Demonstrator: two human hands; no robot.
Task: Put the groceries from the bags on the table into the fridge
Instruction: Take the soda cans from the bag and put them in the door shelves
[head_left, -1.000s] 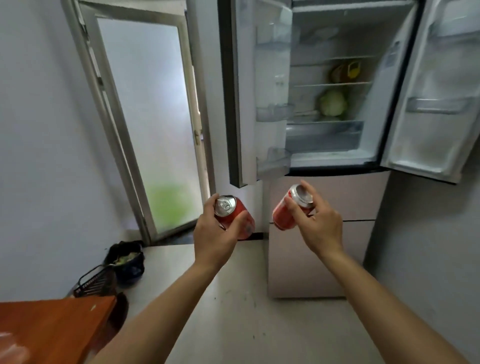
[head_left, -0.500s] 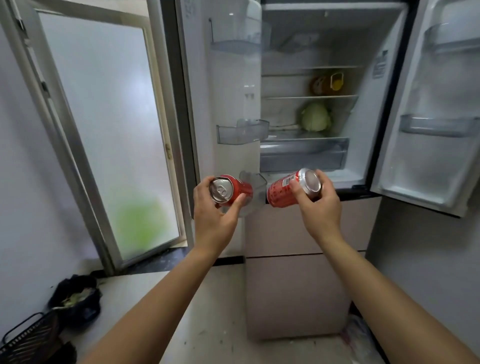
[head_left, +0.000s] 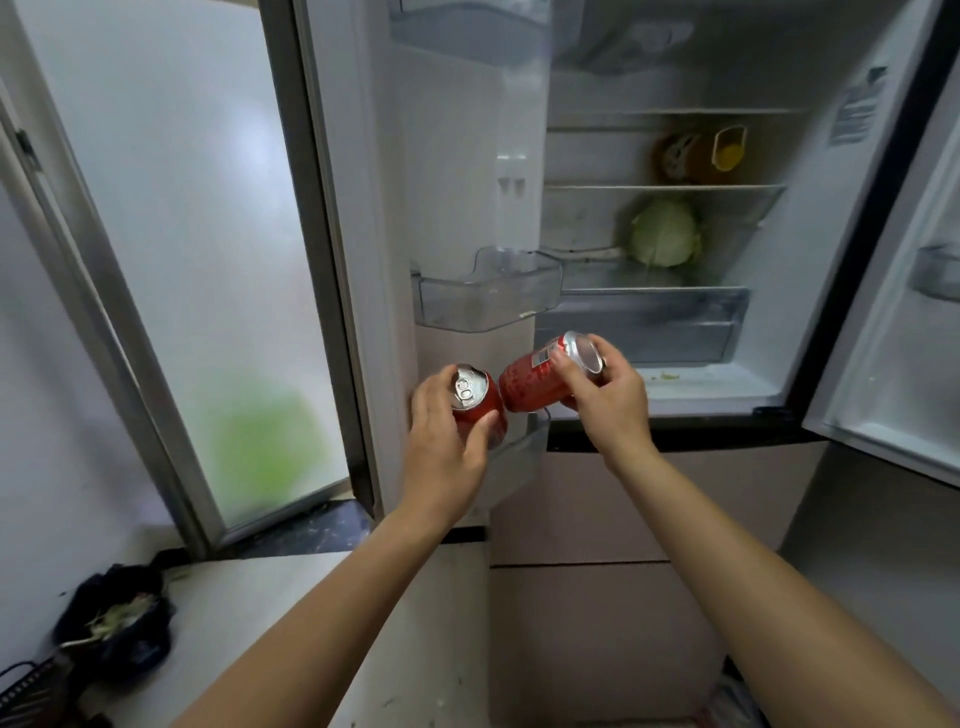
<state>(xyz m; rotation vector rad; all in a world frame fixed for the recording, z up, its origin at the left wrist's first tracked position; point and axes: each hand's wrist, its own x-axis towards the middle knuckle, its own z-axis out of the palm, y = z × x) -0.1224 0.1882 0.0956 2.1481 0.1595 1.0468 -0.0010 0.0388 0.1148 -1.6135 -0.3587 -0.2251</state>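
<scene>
Step rn, imo: loading drinks into the fridge (head_left: 810, 260), both doors open. The fridge's left door (head_left: 457, 171) is where it's happening, at its lowest door bin (head_left: 524, 452), a clear one under the middle bin (head_left: 488, 301).

Left hand (head_left: 447, 452) is wrapped round a red can (head_left: 475, 402), upright w/ the tab up and its base right at that lowest bin's rim. Can't tell if it's inside yet. Right hand (head_left: 613, 400) pinches a second red can (head_left: 530, 382) by its top end. It's tipped sideways, bottom pointing at the fridge's left door, just beside the first can and maybe touching it.

Next move prob needs the left can dropped straight down into the bin. Then the right one has to be stood upright before it goes in next to it, w/o knocking the first.

Vs half a sec ago: both hands have pushed in closer to the fridge door, the cans are nearer each other, and the fridge fills more of the view.
</scene>
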